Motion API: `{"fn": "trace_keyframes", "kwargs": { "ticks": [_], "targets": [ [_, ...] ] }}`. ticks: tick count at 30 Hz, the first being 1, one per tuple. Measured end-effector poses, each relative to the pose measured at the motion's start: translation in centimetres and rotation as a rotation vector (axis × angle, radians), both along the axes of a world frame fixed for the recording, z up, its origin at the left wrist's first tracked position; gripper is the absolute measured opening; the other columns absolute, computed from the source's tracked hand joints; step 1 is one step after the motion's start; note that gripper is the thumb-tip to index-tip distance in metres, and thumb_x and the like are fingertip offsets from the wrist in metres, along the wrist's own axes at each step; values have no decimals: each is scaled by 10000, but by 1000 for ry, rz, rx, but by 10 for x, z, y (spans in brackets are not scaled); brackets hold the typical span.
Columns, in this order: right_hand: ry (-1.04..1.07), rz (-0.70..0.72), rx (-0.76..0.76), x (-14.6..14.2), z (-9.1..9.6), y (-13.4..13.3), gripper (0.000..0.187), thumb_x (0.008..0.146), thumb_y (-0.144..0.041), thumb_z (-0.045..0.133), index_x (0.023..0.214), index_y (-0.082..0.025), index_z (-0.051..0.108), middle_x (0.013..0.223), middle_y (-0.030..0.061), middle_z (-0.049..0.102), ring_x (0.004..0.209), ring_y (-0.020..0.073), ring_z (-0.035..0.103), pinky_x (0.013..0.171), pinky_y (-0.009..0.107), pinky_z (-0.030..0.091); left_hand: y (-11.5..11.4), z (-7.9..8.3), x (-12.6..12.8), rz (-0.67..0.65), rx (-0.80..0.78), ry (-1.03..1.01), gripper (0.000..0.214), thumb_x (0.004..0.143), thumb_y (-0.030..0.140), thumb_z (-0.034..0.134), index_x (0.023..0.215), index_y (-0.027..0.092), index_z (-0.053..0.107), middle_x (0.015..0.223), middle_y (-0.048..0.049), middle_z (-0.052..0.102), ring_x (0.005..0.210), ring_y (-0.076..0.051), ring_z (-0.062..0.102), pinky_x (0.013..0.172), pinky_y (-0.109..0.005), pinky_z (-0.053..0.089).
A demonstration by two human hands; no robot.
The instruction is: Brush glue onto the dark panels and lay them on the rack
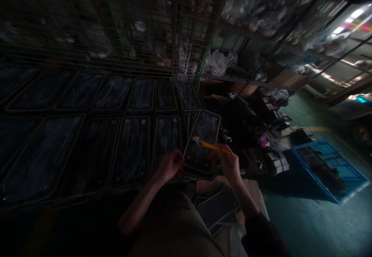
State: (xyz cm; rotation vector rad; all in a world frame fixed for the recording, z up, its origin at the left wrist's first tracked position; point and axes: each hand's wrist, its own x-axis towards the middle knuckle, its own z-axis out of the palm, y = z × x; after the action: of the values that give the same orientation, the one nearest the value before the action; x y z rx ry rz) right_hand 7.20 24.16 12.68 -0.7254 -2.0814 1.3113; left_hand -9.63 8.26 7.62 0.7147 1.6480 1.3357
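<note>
My left hand (171, 166) is closed on the lower left edge of a dark rectangular panel (203, 133) with a light rim, held tilted in front of me. My right hand (228, 160) is pinched round a yellow-handled brush (213, 146). The brush's pale tip rests on the panel's face near its middle. The panel shows pale streaks across its surface. The scene is very dim.
Two rows of similar dark panels (132, 148) lie flat on a surface to the left. A wire grid rack (145, 24) stands behind them. More panels (217, 208) lie stacked by my lap. A blue crate (325, 164) sits right on the green floor, with cluttered shelves behind.
</note>
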Motion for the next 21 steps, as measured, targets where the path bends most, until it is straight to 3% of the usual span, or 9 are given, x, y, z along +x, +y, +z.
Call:
{"fn": "trace_keyframes", "kwargs": {
  "ticks": [5, 9, 13, 17, 21],
  "targets": [
    [16, 41, -235, 24, -2, -32, 284, 976, -431, 489, 1085, -190, 595, 731, 22, 676, 649, 183, 673, 607, 272, 558, -1, 7, 0, -3, -34, -20, 193, 788, 393, 554, 773, 224, 460, 492, 88, 541, 308, -102, 495, 297, -163, 320],
    [7, 6, -320, 43, 3, -32, 266, 955, -420, 537, 1042, -180, 613, 692, 13, 661, 601, 174, 659, 578, 262, 552, -1, 8, -1, -24, -59, -24, 190, 798, 390, 542, 765, 228, 449, 498, 85, 546, 319, -108, 506, 297, -167, 343],
    [9, -65, -333, 62, 10, -15, 291, 942, -433, 559, 1044, -164, 606, 671, 17, 655, 582, 187, 660, 583, 292, 571, 0, 5, -1, -35, -35, -48, 192, 803, 389, 545, 784, 230, 440, 499, 91, 540, 305, -104, 495, 283, -161, 334],
    [47, -190, -211, 73, 15, -6, 272, 961, -409, 540, 1073, -168, 597, 696, 23, 666, 604, 192, 670, 603, 302, 579, 1, 5, -1, -32, -43, -36, 193, 794, 377, 556, 780, 221, 443, 494, 88, 537, 306, -95, 492, 292, -152, 339],
    [15, -107, -228, 77, 15, -7, 286, 974, -403, 517, 1106, -160, 588, 690, 23, 661, 616, 193, 670, 614, 308, 578, 2, 9, -1, -41, -66, -26, 183, 795, 366, 548, 764, 218, 444, 481, 86, 535, 299, -93, 487, 291, -148, 331]
  ]
}}
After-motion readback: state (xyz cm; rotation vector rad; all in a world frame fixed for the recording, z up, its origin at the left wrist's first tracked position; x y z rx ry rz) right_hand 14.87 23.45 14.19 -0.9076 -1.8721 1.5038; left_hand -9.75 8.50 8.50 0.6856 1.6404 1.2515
